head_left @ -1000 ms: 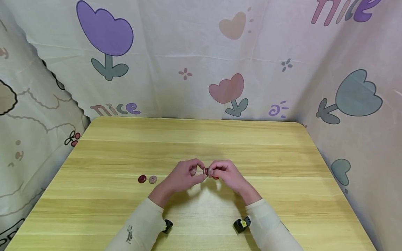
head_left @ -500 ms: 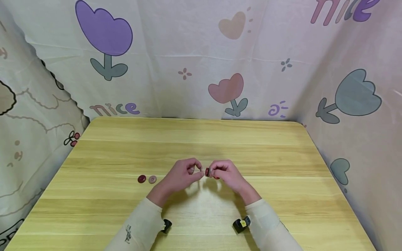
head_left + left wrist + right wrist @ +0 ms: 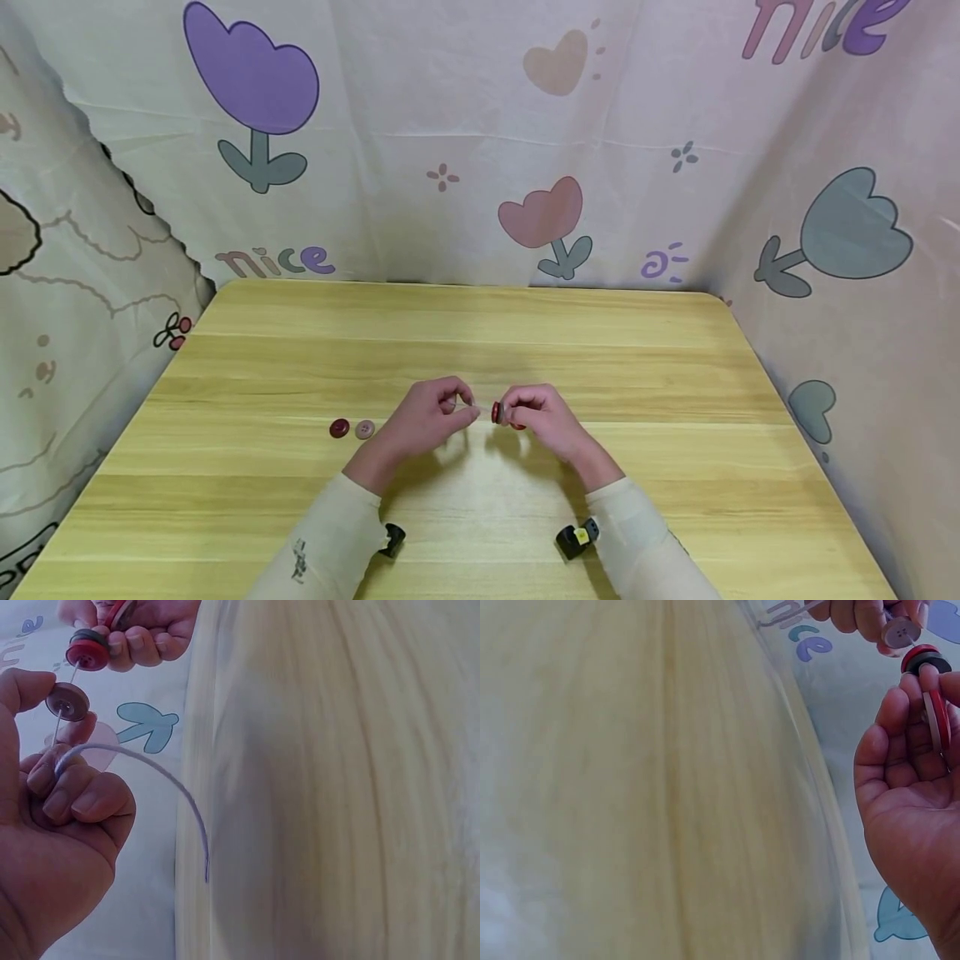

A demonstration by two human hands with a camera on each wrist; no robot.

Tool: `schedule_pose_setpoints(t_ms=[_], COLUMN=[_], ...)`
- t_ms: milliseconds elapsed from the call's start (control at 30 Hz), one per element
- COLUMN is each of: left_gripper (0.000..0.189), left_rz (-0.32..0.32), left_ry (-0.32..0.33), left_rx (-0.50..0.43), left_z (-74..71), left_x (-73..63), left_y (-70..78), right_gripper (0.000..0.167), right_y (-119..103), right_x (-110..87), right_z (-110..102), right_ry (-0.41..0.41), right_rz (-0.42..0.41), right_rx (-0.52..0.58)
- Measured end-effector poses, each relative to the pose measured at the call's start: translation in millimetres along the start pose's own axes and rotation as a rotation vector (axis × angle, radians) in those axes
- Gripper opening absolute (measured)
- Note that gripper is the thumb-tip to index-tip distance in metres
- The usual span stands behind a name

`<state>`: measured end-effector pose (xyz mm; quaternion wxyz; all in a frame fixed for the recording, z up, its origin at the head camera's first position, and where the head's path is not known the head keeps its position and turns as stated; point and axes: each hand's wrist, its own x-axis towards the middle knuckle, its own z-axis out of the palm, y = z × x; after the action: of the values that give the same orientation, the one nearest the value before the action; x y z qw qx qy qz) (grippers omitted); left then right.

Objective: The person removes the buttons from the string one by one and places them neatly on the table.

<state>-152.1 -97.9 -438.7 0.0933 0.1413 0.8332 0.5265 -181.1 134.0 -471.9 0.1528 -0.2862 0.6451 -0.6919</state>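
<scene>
My left hand (image 3: 431, 417) pinches a brownish-pink button (image 3: 67, 701) between thumb and index finger, its rim toward the other hand. A thin pale cord (image 3: 169, 778) runs through this button; the other left fingers curl over the cord, and its loose end arcs out past them. Across a short gap, my right hand (image 3: 543, 417) grips a red button (image 3: 88, 654) and a dark grey button (image 3: 90, 636) stacked face to face on the same cord. More buttons, a red one (image 3: 943, 724) with a pale one against it, sit within the right hand's curled fingers, partly hidden.
A dark red button (image 3: 339, 427) and a beige-pink button (image 3: 365, 429) lie side by side on the wooden table (image 3: 480, 333), left of the hands. A patterned cloth (image 3: 420, 100) hangs behind the table and along both sides.
My left hand has drawn away to the left with its button, widening the gap and showing cord between it and the stacked buttons. The right hand has hardly moved.
</scene>
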Motion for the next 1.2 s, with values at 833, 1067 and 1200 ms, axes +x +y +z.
schedule_pose_setpoints(t_ms=[833, 1067, 1200], left_gripper=[0.009, 0.008, 0.009], left_rz=[-0.074, -0.074, -0.073], left_ry=[0.071, 0.092, 0.095], left_rx=[0.021, 0.007, 0.011], left_z=[-15.3, -21.0, -23.4], left_x=[-4.1, -5.2, -6.2], left_y=[-6.8, -8.4, -10.5], right_gripper=[0.015, 0.014, 0.014], right_y=[3.8, 8.4, 10.5], right_x=[-4.1, -5.1, -5.2], right_z=[-5.3, -6.7, -7.2], right_ry=[0.05, 0.049, 0.053], right_rz=[0.093, 0.123, 0.121], right_rx=[-0.054, -0.055, -0.047])
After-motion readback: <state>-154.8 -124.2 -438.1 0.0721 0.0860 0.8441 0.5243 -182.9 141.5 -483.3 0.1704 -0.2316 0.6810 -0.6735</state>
